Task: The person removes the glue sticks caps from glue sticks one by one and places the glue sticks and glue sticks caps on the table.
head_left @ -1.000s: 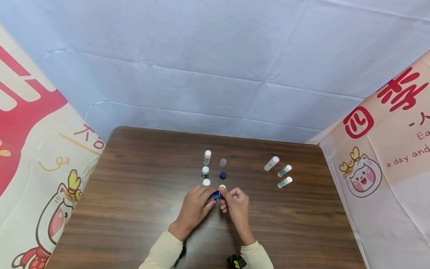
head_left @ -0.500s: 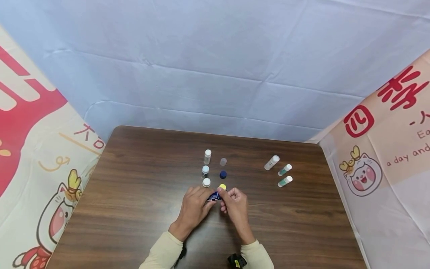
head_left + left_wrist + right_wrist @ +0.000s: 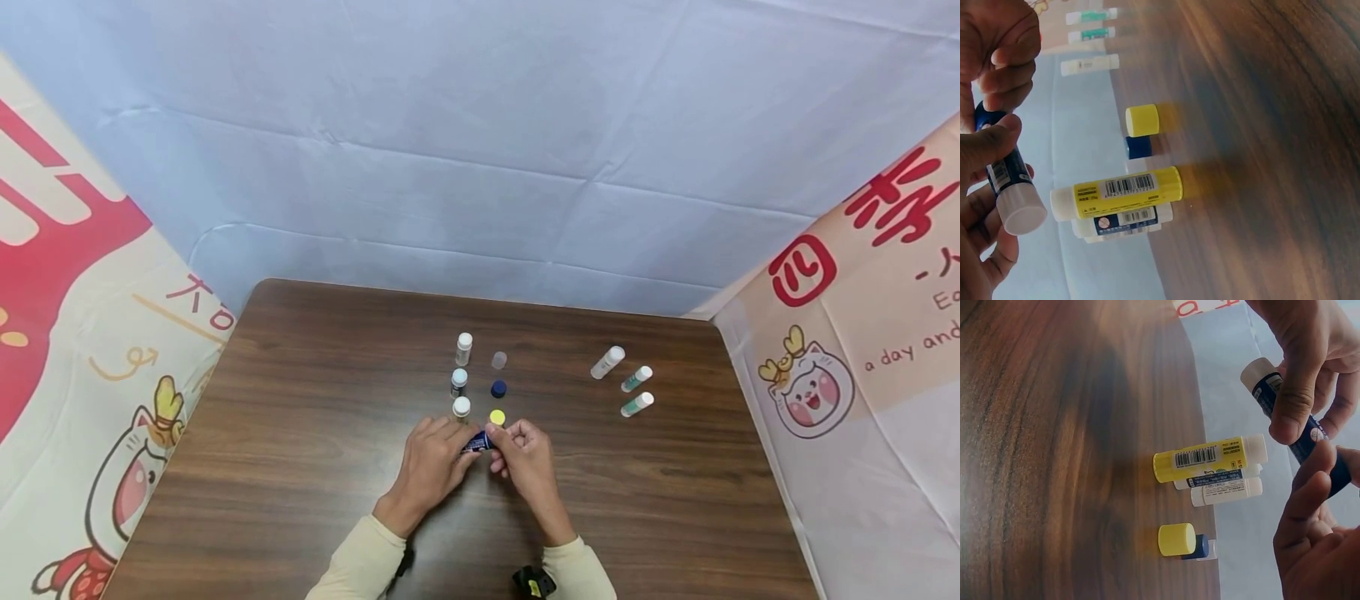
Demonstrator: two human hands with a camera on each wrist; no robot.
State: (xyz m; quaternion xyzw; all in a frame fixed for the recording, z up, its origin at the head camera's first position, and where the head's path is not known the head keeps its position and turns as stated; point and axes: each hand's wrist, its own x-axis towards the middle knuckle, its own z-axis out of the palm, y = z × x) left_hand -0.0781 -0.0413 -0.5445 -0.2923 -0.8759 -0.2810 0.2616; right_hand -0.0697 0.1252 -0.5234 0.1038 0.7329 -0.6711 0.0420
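Observation:
A dark blue glue stick (image 3: 1011, 165) with a white base is held slantwise over the table between both hands. My left hand (image 3: 432, 458) grips its body, thumb along the label. At the blue cap end, my right hand (image 3: 527, 458) pinches it with thumb and fingers. Just beyond the hands stands a yellow glue stick (image 3: 1200, 460) with a white end up. Behind it in a row are another blue-labelled glue stick (image 3: 459, 382) and a white one (image 3: 464, 348). To their right sit a yellow cap (image 3: 1142, 120), a blue cap (image 3: 498, 389) and a clear cap (image 3: 499, 360).
Farther right stand three more glue sticks: a white one (image 3: 607, 362) and two with green labels, one nearer (image 3: 637, 405) and one behind (image 3: 637, 379). The brown wooden table (image 3: 315, 375) meets a pale cloth wall (image 3: 450, 208) at the back.
Both hands have drawn slightly nearer the person with the blue glue stick, so the yellow cap shows more fully. The grip of each hand looks the same.

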